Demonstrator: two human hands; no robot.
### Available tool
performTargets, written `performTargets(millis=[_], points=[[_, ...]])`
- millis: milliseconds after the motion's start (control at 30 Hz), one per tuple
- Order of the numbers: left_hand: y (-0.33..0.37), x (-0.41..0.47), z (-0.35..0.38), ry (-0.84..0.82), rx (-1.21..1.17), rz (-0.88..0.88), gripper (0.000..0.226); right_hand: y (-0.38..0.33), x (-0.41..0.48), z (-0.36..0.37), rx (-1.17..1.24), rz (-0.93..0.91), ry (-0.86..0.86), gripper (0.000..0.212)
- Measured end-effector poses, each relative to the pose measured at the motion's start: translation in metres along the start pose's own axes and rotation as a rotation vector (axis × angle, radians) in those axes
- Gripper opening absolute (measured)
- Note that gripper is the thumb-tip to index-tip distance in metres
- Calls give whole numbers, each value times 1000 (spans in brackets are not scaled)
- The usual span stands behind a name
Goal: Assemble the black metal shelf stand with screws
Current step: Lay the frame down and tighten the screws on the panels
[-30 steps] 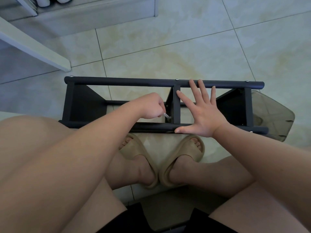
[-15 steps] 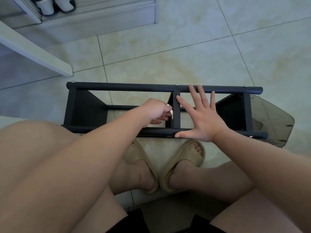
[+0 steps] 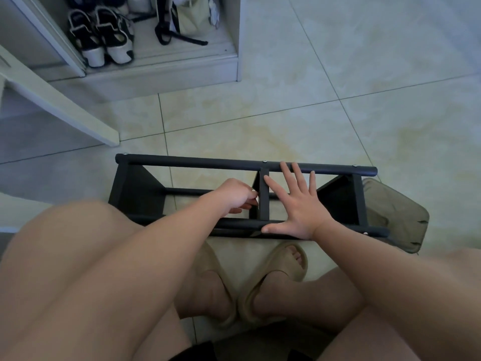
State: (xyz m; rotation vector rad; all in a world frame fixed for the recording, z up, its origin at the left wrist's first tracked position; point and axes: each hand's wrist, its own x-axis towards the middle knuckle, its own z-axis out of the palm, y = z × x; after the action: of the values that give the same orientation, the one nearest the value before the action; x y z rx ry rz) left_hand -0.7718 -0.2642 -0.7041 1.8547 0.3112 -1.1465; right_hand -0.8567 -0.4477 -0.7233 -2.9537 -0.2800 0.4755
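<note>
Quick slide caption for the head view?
Right hand braces the black stand; left hand curled at its middle strut.

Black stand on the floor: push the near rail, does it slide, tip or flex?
Probably stiff: the stand is metal rails and panels screwed together. Likely slides easily on the glossy tile, perhaps why the right hand presses flat on it. Lying low and wide, it seems unlikely to tip.
</note>
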Motion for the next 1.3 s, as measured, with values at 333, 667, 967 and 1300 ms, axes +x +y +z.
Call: performTargets(millis=[333, 667, 967, 1300], points=[[0, -13, 6, 85, -48, 34, 9, -1, -2, -3, -12, 13, -17, 121], [4, -4, 1, 92, -155, -36, 15, -1, -2, 0, 9, 0, 13, 121], [6, 3, -2, 13, 18, 33, 7, 1, 0, 2, 8, -3, 26, 120], [5, 11, -1, -40, -27, -62, 13, 1, -1, 1, -5, -1, 15, 121]])
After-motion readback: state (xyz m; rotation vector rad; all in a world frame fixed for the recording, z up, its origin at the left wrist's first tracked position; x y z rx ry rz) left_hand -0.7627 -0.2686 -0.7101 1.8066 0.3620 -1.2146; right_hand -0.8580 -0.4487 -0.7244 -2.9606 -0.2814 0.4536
